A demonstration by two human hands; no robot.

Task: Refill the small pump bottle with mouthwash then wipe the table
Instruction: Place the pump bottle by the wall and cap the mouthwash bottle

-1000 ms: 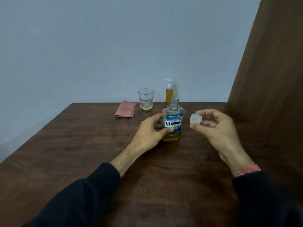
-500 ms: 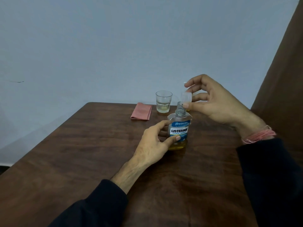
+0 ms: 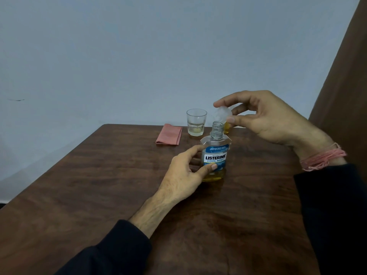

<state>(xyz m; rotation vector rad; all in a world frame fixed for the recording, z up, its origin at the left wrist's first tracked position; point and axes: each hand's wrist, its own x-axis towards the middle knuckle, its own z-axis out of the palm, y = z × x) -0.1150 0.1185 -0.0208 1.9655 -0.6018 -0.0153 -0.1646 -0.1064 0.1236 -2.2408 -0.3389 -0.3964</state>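
Two hands are at work over the brown wooden table [image 3: 99,195] in your head view, the only view here. Your left hand [image 3: 184,173] grips the mouthwash bottle [image 3: 215,155], which stands upright near the middle of the table; the thumb lies across the lower front of the blue label and the fingers curl round the left side and back. The bottle's threaded neck is open and yellow liquid fills only its lowest part. Your right hand [image 3: 266,120] hovers just above and to the right of that neck, pinching the clear cap [image 3: 222,114] between the thumb below and the forefinger above, while the other fingers are curled loosely behind it. The cap sits close over the neck, tilted, and is not on the threads. A pink thread band [image 3: 323,158] circles your right wrist, and dark sleeves [image 3: 111,253] cover both forearms. At the far edge of the table, a drinking glass [image 3: 196,122] stands upright with a little pale liquid in the bottom, just left of the bottle's neck in the frame. Left of the glass, apart from it, a pink cloth [image 3: 169,134] lies folded flat. Behind the bottle and your right hand, only a sliver of the small pump bottle [image 3: 226,129] shows, its yellow base at the far edge; its pump is hidden. A pale blue wall [image 3: 119,56] rises behind the table.
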